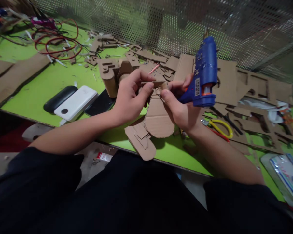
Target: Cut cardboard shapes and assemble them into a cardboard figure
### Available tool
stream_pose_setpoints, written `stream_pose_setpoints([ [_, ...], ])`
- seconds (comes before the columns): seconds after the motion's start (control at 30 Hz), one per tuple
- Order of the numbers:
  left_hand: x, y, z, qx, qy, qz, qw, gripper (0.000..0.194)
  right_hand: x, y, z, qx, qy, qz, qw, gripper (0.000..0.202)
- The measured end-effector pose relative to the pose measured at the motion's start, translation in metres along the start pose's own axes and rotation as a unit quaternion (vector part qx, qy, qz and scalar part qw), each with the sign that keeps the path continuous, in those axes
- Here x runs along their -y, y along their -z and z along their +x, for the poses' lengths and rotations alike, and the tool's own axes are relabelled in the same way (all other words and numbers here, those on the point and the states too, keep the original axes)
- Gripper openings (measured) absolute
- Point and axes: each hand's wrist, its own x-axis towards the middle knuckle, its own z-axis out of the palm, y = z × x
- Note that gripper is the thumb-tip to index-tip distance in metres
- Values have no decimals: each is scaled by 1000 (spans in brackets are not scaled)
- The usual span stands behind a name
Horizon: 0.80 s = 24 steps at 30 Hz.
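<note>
My left hand (133,94) pinches a small cardboard strip (157,84) between thumb and fingers. With thumb and fingers closed, my right hand (182,104) grips the top of a rounded cardboard piece (160,118), its broad end hanging down. That same hand also holds a blue glue gun (205,68), nozzle up, its handle partly hidden behind the fingers. The strip meets the top of the rounded piece; whether it is stuck there I cannot tell. Below, another rounded cardboard piece (145,148) lies over the table's front edge. A cardboard model (109,76) stands just beyond my left hand.
On the green table (80,73) lie a white power bank (75,102), a black case (60,97) and a dark phone (100,103). Yellow-handled pliers (221,126) and cardboard scraps (256,120) are at right. Red cable (56,42) coils at left. A perforated metal screen (136,22) stands behind.
</note>
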Motion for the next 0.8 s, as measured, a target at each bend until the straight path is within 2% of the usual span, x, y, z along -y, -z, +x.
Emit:
stream_pose_setpoints([
  [0.23, 1, 1, 1, -1, 30, -51, 998, 42, -3, -1, -1, 23, 36, 28, 999, 40],
  [0.43, 2, 3, 1, -10, 15, -45, 999, 47, -5, 4, 3, 44, 62, 28, 997, 38],
  [0.8, 4, -1, 0, -38, -17, -39, 998, 46, 12, 7, 6, 33, -75, 45, 996, 48],
])
